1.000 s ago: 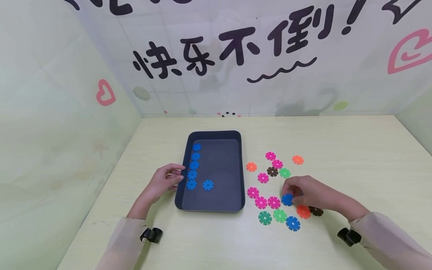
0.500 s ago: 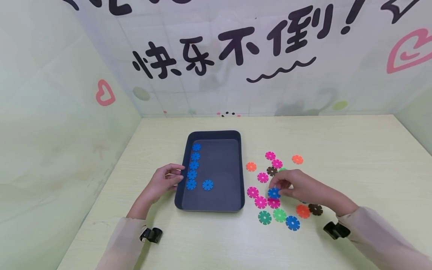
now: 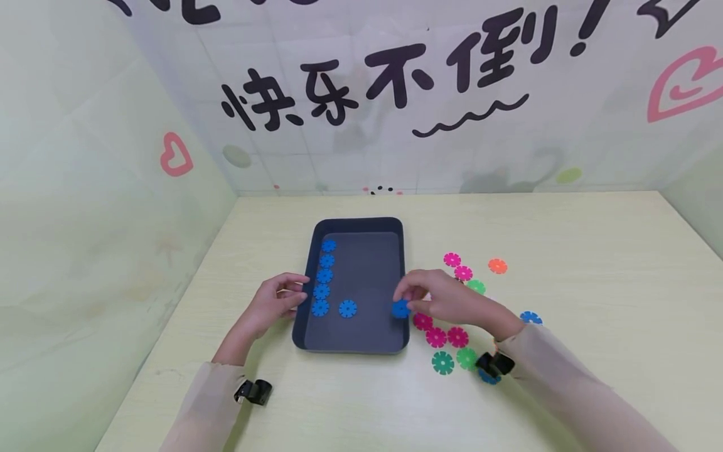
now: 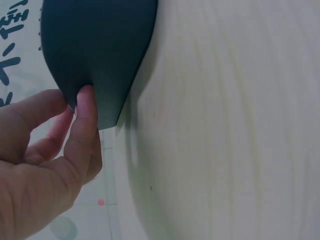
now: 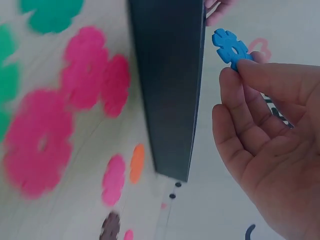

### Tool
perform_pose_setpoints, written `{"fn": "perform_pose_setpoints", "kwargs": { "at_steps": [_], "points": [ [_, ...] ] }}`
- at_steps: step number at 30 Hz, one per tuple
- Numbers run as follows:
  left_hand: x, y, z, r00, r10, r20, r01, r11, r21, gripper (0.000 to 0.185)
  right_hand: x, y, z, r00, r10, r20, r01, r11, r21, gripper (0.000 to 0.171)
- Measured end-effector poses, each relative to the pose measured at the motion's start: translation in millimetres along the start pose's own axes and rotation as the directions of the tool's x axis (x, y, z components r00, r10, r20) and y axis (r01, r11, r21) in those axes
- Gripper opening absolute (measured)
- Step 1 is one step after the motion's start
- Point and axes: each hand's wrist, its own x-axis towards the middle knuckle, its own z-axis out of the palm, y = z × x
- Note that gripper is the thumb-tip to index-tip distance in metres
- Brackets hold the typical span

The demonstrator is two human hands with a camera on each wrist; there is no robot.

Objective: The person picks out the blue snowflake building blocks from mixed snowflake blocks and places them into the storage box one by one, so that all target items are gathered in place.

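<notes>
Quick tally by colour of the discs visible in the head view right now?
Blue discs: 9 (6 in the tray, 1 pinched by the right hand, 2 on the table)
Pink discs: 5
Green discs: 3
Orange disc: 1
Total: 18 visible; the right arm may hide more.

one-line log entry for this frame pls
left hand: holds tray edge | right hand: pinches blue disc over tray's right rim | tray: six blue discs inside
</notes>
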Motion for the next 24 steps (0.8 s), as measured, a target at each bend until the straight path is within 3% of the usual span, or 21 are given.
{"fn": "perform_pose_setpoints", "kwargs": {
  "at_steps": [4, 16, 24],
  "points": [
    [0.3, -0.1, -0.5, 1.0, -0.007, 0.0, 0.007, 1.0, -0.002, 0.034, 22, -8, 6, 0.999, -0.025, 0.046, 0.022, 0.998, 0.05, 0.02],
    [0.7, 0.6, 0.4, 1.0, -0.009, 0.0, 0.009, 1.0, -0.003, 0.034, 83, -30, 13, 0.978, -0.094, 0.186, 0.097, 0.995, -0.004, 0.018],
    [0.7, 0.9, 0.3, 1.0, -0.006, 0.007, 0.006, 1.0, -0.005, 0.034, 115, -28, 10, 0.958, -0.039, 0.283, 0.029, 0.999, 0.039, 0.02]
  ]
}}
